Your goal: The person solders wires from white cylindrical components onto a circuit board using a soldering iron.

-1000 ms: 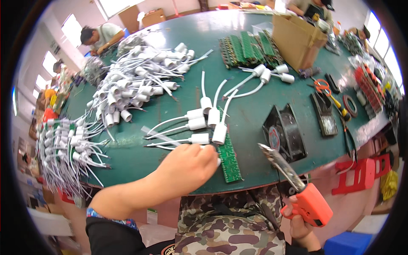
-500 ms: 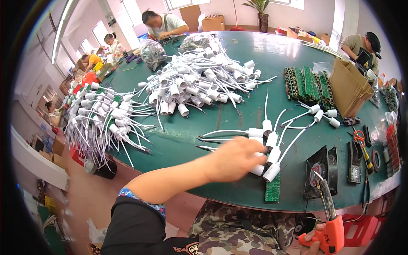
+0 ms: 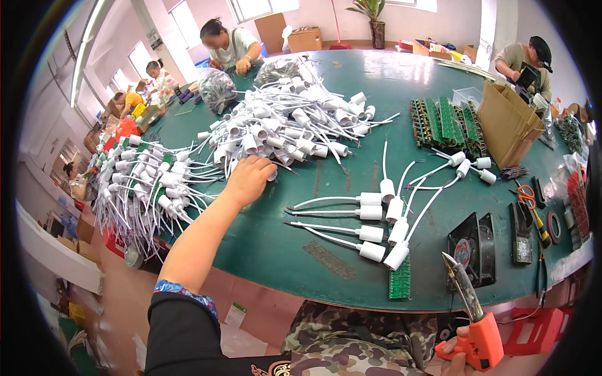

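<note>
My left hand (image 3: 249, 180) is at the near edge of a big pile of white lamp holders with wires (image 3: 295, 119). Its fingers curl down over a lamp holder (image 3: 272, 177), which is mostly hidden beneath them. Low on the right, my right hand (image 3: 456, 356) grips a soldering gun (image 3: 481, 341) with an orange-red handle, its metal tip pointing up and left. Between my hands, several wired lamp holders (image 3: 371, 251) lie in two groups, some wires running left and others up and right. Some rest over a green circuit board strip (image 3: 399, 285).
A black fan (image 3: 471, 250) stands by the soldering tip. To its right are a small black tray (image 3: 522, 232), orange-handled scissors (image 3: 527, 197) and pliers (image 3: 540, 276). Farther back are circuit boards (image 3: 448, 122) and a cardboard box (image 3: 511, 125). Another lamp-holder heap (image 3: 147, 178) lies left. Co-workers sit around.
My left hand has moved from the lamp holders near the circuit board, left and away to the pile's edge. The right hand still holds the soldering gun. The view has shifted slightly.
</note>
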`<state>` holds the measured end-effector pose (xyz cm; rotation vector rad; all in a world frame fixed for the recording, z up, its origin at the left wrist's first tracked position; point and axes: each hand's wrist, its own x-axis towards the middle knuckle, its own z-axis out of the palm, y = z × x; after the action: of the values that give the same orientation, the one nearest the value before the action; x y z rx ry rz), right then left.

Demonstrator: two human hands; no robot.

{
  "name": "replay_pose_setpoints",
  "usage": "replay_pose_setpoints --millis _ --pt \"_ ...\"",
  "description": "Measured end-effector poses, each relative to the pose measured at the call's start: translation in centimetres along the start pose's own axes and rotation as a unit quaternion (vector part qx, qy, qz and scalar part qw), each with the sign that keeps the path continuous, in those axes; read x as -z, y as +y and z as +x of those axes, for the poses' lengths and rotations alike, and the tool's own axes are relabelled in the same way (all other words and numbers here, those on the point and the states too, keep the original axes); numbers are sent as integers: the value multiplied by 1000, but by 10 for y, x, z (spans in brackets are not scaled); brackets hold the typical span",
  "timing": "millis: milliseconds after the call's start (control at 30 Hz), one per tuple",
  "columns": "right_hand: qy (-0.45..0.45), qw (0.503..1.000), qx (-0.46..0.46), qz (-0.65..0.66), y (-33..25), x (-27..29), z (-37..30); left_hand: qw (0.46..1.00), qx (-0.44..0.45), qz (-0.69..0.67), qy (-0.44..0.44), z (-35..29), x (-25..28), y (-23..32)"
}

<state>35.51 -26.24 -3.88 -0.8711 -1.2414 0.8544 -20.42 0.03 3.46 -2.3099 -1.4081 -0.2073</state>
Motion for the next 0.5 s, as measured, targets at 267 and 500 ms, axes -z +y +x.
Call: replay_pose_setpoints --millis 267,500 --pt "35 997 -44 -44 -34 6 -40 946 -166 -242 136 31 94 148" --pt "4 987 -152 -46 -54 -18 -29 897 -191 -395 48 16 73 223"
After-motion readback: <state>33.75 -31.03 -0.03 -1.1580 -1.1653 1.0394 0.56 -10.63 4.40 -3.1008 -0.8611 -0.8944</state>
